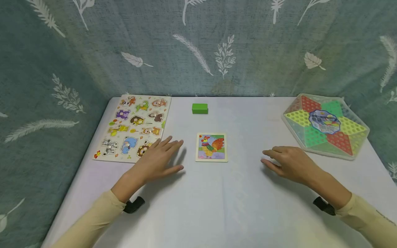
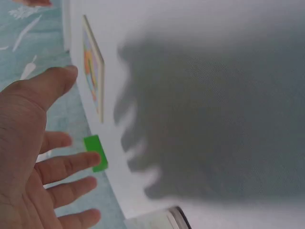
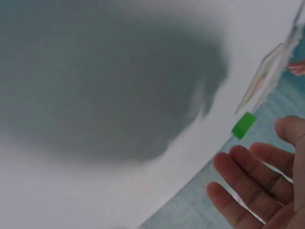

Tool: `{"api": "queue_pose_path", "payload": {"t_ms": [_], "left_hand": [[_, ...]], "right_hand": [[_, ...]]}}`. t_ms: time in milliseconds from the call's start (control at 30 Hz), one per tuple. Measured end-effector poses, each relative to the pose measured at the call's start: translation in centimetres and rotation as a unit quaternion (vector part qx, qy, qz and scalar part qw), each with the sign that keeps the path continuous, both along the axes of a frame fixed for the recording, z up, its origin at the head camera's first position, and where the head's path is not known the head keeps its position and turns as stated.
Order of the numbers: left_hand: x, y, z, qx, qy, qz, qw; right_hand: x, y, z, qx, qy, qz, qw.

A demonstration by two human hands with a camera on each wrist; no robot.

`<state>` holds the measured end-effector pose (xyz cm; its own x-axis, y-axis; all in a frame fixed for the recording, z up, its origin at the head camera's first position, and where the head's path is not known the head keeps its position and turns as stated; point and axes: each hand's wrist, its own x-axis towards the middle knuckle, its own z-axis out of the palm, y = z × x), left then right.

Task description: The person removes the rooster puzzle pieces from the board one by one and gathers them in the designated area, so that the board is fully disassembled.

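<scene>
A small square puzzle (image 1: 211, 147) with a rooster picture and a pale frame lies flat mid-table. To its left my left hand (image 1: 158, 159) hovers above the table, fingers spread and holding nothing; its fingertips reach over the near right corner of an animal puzzle board (image 1: 130, 131). My right hand (image 1: 289, 163) is raised over the table to the right of the rooster puzzle, its fingers relaxed and nothing in them. A green block (image 1: 200, 109) lies behind the rooster puzzle. In the left wrist view, spread fingers pass in front of the green block (image 2: 96, 164).
At the back right lies a hexagonal Chinese checkers board (image 1: 325, 125) with red, green and yellow fields under a clear cover. A white cloth covers the table (image 1: 217, 206). Behind it hangs a leaf-patterned curtain (image 1: 248, 62). Black straps circle both wrists.
</scene>
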<state>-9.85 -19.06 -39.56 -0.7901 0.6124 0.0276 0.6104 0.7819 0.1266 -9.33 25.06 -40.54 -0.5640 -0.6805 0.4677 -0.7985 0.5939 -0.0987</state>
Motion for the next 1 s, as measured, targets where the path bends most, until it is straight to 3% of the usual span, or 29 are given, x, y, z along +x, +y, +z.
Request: {"api": "queue_pose_path", "payload": {"t_ms": [133, 400, 733, 1000], "left_hand": [[-0.4, 1.1, 0.0, 0.023, -0.011, -0.012, 0.9996], [-1.7, 2.9, -1.1, 0.057, -0.031, -0.007, 0.9979], [-3.8, 4.0, -2.1, 0.063, -0.04, 0.004, 0.9972], [-4.8, 4.3, -2.9, 0.054, -0.077, 0.017, 0.9954]], "right_hand": [[0.0, -0.7, 0.0, -0.028, -0.015, 0.018, 0.9993], [-0.7, -3.1, 0.2, -0.034, -0.055, 0.007, 0.9979], [-1.9, -6.2, 0.0, -0.049, -0.101, 0.009, 0.9936], [-2.4, -8.4, 0.1, -0.049, -0.137, 0.002, 0.9894]]}}
